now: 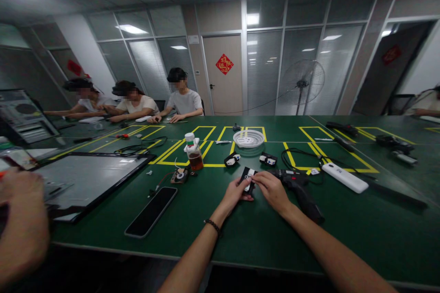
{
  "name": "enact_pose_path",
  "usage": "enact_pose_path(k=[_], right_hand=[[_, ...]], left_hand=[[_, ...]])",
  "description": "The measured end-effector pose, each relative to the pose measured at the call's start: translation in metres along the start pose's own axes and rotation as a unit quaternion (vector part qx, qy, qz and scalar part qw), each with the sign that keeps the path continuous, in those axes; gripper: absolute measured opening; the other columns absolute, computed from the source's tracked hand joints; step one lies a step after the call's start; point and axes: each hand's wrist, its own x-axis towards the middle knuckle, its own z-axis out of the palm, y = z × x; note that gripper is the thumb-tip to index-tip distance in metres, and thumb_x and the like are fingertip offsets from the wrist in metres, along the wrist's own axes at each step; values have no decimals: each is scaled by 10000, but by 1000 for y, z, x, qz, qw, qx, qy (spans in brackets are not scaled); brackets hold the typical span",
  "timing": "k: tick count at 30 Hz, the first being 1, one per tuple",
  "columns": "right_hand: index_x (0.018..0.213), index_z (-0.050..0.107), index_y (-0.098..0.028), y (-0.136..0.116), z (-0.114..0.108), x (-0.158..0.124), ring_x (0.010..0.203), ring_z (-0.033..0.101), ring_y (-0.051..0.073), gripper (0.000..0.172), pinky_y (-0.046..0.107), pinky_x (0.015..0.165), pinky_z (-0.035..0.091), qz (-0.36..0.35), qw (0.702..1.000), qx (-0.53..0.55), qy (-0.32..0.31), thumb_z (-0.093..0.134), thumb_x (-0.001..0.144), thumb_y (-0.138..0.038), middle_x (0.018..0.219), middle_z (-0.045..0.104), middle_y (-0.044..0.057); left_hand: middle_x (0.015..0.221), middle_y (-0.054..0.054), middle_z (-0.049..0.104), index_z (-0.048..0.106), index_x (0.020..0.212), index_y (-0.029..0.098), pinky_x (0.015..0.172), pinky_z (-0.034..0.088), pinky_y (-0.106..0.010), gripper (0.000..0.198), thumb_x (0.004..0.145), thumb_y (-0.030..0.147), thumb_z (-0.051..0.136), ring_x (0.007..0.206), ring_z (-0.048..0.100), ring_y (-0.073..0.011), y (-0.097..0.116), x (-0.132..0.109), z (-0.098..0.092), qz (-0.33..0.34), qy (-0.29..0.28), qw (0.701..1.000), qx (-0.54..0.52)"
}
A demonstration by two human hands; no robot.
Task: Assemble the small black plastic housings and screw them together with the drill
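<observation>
My left hand (236,192), with a dark bead bracelet at its wrist, is closed around a small flat black part with a white piece on it (246,176). From the other side the fingers of my right hand (274,188) are pinched together at its upper right edge. Exactly what the part is cannot be made out. Just beyond lie two small black-and-white parts, one on the left (232,160) and one on the right (267,159). A black power drill (299,190) rests beside my right hand.
A white basket (249,138) and a bottle of brown liquid (194,152) stand farther back. A phone (151,212) and a flat panel (99,178) lie left, a white power strip (344,177) right. Another person's hand (24,224) is at the left edge; several people sit across.
</observation>
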Motion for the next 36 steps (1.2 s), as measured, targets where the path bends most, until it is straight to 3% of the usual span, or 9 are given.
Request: enact_pose_path(k=[5,26,36], right_hand=[[1131,670,-261,2,-2,-1,980,613,246,318,415,882,512,-28,999,-34,-11,474,910,-142,1039,664,88],[1167,646,-253,3,-1,-2,1022,614,241,309,406,909,505,-37,996,-72,-37,453,940,-170,1093,662,90],[1103,676,-229,3,4,-3,996,637,221,236,399,924,514,-37,999,-30,-4,520,928,-204,1043,684,77]], left_hand=[[737,-55,622,595,1102,121,595,589,-347,496,787,499,652,493,617,-130,0,0,0,-4,7,1000,-1],[760,-57,623,592,1123,133,623,595,-369,494,787,489,655,525,628,-140,0,1,-5,-6,-14,1000,-6],[742,-39,608,590,1094,135,577,588,-339,457,810,492,621,506,623,-134,-5,2,-6,3,-7,1000,-3]])
